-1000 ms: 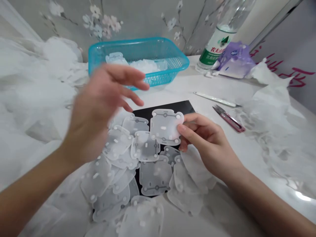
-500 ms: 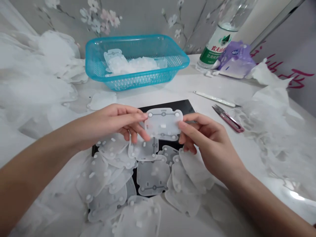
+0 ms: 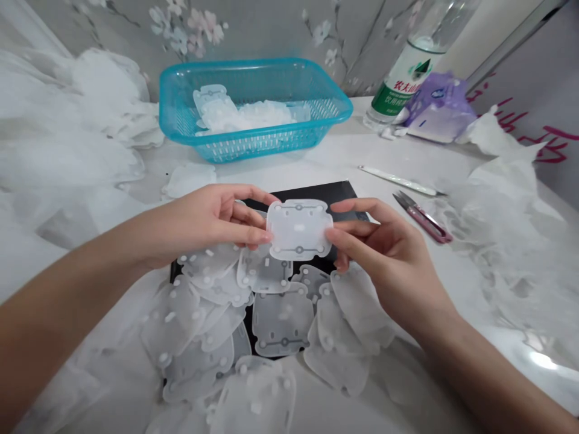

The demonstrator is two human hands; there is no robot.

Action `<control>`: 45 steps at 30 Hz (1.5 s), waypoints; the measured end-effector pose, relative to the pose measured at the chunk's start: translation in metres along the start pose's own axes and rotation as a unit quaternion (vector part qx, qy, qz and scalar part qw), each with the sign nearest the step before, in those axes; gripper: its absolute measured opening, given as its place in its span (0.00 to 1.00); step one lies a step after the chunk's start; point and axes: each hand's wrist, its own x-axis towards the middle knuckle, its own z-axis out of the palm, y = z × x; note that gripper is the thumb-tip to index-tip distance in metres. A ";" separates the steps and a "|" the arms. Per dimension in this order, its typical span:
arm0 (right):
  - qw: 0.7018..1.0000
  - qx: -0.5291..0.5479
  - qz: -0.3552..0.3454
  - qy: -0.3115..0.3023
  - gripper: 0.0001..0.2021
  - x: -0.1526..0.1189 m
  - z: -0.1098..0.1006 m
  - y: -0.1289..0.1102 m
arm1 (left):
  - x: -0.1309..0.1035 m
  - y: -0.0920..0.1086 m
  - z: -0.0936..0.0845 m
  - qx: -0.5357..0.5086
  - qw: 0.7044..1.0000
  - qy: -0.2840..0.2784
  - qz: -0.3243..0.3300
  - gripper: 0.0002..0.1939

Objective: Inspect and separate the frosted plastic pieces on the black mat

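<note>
A translucent white silicone sheet (image 3: 299,230) with rounded corners, small slots and two grey lines is held up in front of me. My left hand (image 3: 226,220) pinches its left edge between thumb and fingers. At the right edge, my right hand (image 3: 380,241) grips it with the thumb in front, the index finger stretched out above. Below lies a black board (image 3: 332,191), largely covered by several similar sheets. One such sheet (image 3: 283,319) rests flat just under the held one, and others (image 3: 346,325) overlap on both sides.
Behind stands a blue plastic basket (image 3: 266,147) with more sheets in it. A water bottle (image 3: 398,90) and a purple tissue pack (image 3: 441,105) are at back right. Thread snips (image 3: 423,217) and a thin white pen-like tool (image 3: 402,181) lie right. White sheets (image 3: 67,150) heap at left.
The held sheet has turned, so its lower line now faces me more fully. My left thumb has moved lower on the edge, and my right index finger has lifted away from the sheet.
</note>
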 end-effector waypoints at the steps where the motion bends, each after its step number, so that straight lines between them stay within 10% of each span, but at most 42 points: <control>1: 1.000 0.002 0.002 0.002 0.12 0.000 0.000 0.000 | 0.001 -0.001 0.000 -0.001 1.000 -0.011 0.001 0.30; 16: 0.999 -0.022 0.016 -0.020 0.08 0.001 -0.001 -0.001 | -0.002 0.002 0.001 0.058 0.998 -0.006 0.014 0.13; 23: 0.992 -0.119 -0.037 -0.024 0.09 -0.003 -0.001 0.003 | -0.008 0.013 -0.020 -0.046 0.934 0.288 0.206 0.12; 31: 0.813 -0.467 -0.268 -0.220 0.24 -0.004 0.001 0.020 | -0.015 0.018 -0.033 -0.090 0.981 0.148 0.088 0.26; 45: 0.780 -0.466 -0.322 -0.265 0.13 -0.007 0.004 0.019 | -0.003 0.009 -0.034 -0.159 0.939 0.219 0.213 0.19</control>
